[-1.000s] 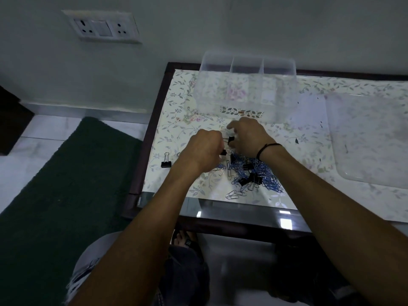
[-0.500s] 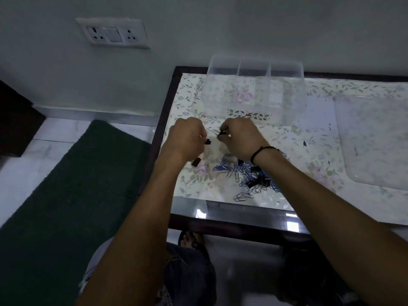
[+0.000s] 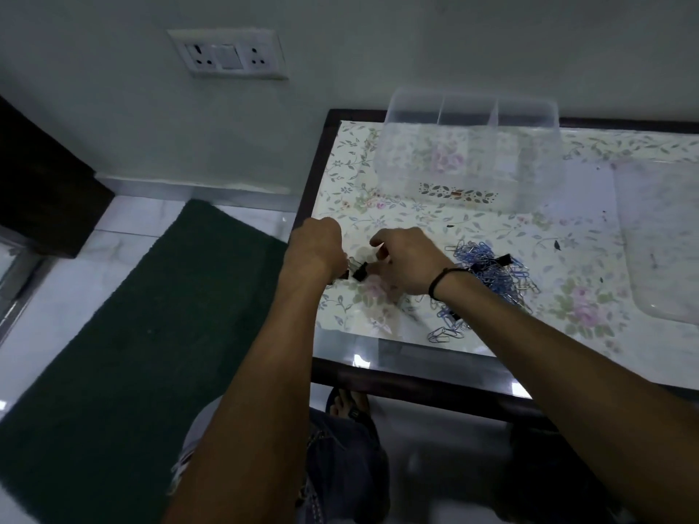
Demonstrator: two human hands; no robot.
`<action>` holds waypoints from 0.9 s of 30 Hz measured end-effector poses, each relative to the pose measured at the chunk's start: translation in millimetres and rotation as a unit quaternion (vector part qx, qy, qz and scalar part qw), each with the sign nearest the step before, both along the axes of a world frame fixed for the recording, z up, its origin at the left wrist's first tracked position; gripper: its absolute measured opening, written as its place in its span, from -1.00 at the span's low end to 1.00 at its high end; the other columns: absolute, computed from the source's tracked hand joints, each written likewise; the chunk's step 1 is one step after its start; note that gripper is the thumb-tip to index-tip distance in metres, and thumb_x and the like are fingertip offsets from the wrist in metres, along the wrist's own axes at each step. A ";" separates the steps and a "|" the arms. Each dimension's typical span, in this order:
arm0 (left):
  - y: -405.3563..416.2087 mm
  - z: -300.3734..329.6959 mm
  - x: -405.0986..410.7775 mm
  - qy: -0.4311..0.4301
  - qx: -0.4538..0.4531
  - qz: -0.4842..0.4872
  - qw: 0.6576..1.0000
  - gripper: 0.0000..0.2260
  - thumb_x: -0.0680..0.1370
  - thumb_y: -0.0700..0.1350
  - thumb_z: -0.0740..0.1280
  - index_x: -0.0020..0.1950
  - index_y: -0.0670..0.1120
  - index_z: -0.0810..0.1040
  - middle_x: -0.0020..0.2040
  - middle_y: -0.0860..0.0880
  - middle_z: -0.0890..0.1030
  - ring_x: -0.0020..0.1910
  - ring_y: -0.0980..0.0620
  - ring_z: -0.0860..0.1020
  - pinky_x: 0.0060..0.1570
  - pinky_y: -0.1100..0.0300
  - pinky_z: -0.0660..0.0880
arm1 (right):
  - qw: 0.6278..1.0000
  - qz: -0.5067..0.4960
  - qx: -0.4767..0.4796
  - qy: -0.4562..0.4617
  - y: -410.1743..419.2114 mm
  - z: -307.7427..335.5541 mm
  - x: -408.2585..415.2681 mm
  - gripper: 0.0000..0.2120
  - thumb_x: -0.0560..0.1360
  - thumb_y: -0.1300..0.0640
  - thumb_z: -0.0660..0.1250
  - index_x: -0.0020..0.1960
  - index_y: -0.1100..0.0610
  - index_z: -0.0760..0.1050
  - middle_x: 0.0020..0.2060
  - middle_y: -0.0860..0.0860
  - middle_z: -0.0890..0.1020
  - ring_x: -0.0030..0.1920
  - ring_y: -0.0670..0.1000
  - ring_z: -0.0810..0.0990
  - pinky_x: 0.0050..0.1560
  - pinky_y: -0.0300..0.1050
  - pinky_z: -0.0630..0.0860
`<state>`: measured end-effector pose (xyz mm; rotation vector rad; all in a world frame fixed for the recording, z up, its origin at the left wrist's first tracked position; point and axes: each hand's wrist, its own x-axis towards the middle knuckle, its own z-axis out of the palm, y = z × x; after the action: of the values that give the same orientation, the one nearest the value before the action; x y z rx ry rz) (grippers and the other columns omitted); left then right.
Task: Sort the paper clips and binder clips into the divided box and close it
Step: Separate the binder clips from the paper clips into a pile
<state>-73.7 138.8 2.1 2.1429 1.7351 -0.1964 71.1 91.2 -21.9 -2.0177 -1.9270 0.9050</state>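
Observation:
A clear divided box [image 3: 469, 160] with three compartments stands open at the back of the table. A tangled pile of blue paper clips [image 3: 495, 272] with a few black binder clips in it lies in the middle, and loose paper clips [image 3: 444, 332] lie near the front edge. My left hand [image 3: 316, 247] is closed near the table's left edge, pinching a black binder clip [image 3: 359, 273] by its wire handles. My right hand [image 3: 406, 259] hovers just right of that clip with curled fingers; what it holds is hidden.
The clear lid [image 3: 665, 240] lies flat on the right side of the floral table cover [image 3: 590, 296]. The table's dark frame [image 3: 416, 383] runs along the front. A green mat [image 3: 132, 334] covers the floor to the left. My knees and a sandalled foot [image 3: 348, 406] are below.
Both hands have moved left from over the clip pile to the table's left edge, carrying a black binder clip. The pile now lies uncovered to the right of my right wrist.

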 end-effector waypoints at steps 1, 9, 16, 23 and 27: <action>0.6 0.0 1.9 0.000 0.003 -0.009 1.000 -0.86 0.49 -0.21 0.42 0.03 -0.18 0.65 0.03 -0.14 0.64 -0.03 -0.11 0.61 -0.17 0.16 0.49 | 1.000 -0.002 0.005 0.003 0.8 5.4 7.4 -0.59 0.51 0.07 0.42 0.30 0.20 0.53 0.10 0.13 0.67 0.10 0.13 0.64 0.15 -0.06 0.56; -15.2 0.4 54.9 -0.118 -0.008 -0.107 0.987 -0.91 0.45 -0.20 0.50 -0.12 -0.02 0.74 -0.11 -0.01 0.74 -0.07 0.03 0.66 0.02 0.18 0.59 | 0.994 -0.003 -0.020 -0.104 -22.9 38.9 79.3 -0.95 0.39 0.14 0.52 -0.16 0.04 0.72 -0.24 0.01 0.72 -0.18 0.01 0.67 -0.19 -0.19 0.55; -35.1 -15.1 89.5 -0.122 -0.013 -0.184 0.975 -0.81 0.45 -0.22 0.48 0.00 0.02 0.71 -0.07 -0.02 0.68 -0.11 0.04 0.59 -0.18 0.21 0.45 | 0.983 0.049 -0.082 -0.158 -54.6 27.2 100.4 -0.80 0.27 0.10 0.60 -0.13 0.01 0.67 -0.30 -0.09 0.64 -0.14 0.00 0.66 -0.11 -0.14 0.59; -43.6 -30.4 106.9 -0.088 0.015 -0.224 0.970 -0.72 0.46 -0.25 0.46 0.13 -0.01 0.66 0.02 -0.10 0.67 -0.01 -0.11 0.64 -0.09 0.07 0.58 | 0.977 0.061 -0.057 -0.194 -63.1 18.1 113.6 -0.49 0.31 0.12 0.54 0.25 0.02 0.56 -0.02 0.06 0.66 -0.04 0.10 0.62 -0.17 -0.12 0.51; -45.0 -37.3 112.5 -0.069 0.039 -0.242 0.967 -0.60 0.49 -0.25 0.40 0.32 -0.06 0.52 0.10 -0.15 0.60 0.07 -0.17 0.59 -0.07 0.05 0.48 | 0.978 0.062 -0.051 -0.194 -64.1 19.0 115.5 -0.36 0.36 0.12 0.52 0.39 -0.01 0.40 0.03 0.13 0.61 -0.04 0.14 0.59 -0.19 -0.12 0.42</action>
<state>38.8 93.8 -35.2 2.5399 1.1381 -0.1031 186.5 27.1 -2.9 -2.2946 -2.2706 0.6845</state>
